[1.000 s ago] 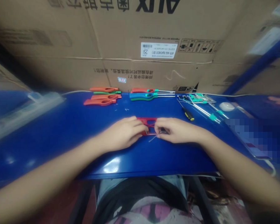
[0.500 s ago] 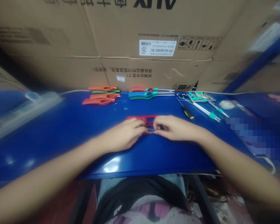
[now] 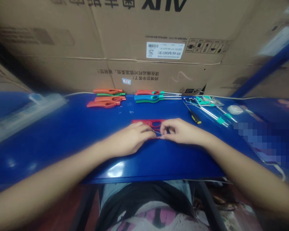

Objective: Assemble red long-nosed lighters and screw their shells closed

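Observation:
A flat red plastic lighter shell (image 3: 148,123) lies on the blue table (image 3: 62,134) in front of me. My left hand (image 3: 128,138) rests on its near edge with the fingers curled and pressed against it. My right hand (image 3: 179,131) sits at the shell's right end, thumb and fingers pinched on a small thin metal part that is too small to name. The two hands almost touch over the shell.
Orange and green lighter shells (image 3: 107,98) and assembled red, blue and green lighters (image 3: 154,96) lie at the back. A black-and-yellow screwdriver (image 3: 194,116), metal tubes with teal ends (image 3: 215,117) and a white object (image 3: 234,109) are at the right. Cardboard boxes (image 3: 144,48) stand behind.
The red shell has slid a little left and away from me, showing more of its left end. The thin wire that hung below my right hand is now tucked between the fingers.

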A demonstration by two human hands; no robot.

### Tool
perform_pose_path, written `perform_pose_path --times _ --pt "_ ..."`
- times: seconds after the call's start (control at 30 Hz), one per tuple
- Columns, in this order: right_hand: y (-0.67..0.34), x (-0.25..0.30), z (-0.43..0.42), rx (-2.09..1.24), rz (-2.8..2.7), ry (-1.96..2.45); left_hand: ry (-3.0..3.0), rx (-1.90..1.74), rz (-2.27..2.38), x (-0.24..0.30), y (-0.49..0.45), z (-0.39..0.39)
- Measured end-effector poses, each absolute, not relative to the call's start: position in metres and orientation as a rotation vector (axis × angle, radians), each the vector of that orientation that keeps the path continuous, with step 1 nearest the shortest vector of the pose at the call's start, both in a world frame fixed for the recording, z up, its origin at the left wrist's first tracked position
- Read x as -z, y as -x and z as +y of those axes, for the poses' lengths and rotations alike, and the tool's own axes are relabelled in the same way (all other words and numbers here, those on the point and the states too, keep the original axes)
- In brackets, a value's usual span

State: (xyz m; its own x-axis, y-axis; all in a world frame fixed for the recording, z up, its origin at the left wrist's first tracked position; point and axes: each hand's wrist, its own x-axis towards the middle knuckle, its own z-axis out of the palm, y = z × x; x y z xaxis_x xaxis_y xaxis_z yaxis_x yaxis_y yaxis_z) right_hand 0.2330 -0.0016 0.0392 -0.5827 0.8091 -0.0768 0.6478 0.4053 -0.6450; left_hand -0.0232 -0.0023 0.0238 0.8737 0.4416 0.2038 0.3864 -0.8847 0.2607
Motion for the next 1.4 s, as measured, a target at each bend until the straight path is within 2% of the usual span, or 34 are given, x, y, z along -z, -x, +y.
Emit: perform_pose_path --times 0.33,0.57,1.1,1.4 --pt "-0.232 -0.038 -0.001 -1.002 -2.332 1.361 -2.824 -0.354 0.653 -0.023 0.023 -0.001" --pt "-0.232 -0.036 -0.002 -0.847 -2.402 1.315 -2.833 -0.368 0.653 -0.022 0.023 -0.002" --pt "-0.233 -0.034 -0.002 -0.796 -2.412 1.285 -2.818 -0.518 0.593 -0.014 0.023 0.004" --pt "-0.236 -0.037 -0.003 -0.632 -2.577 1.17 -2.819 -0.514 0.597 -0.014 0.024 0.004"
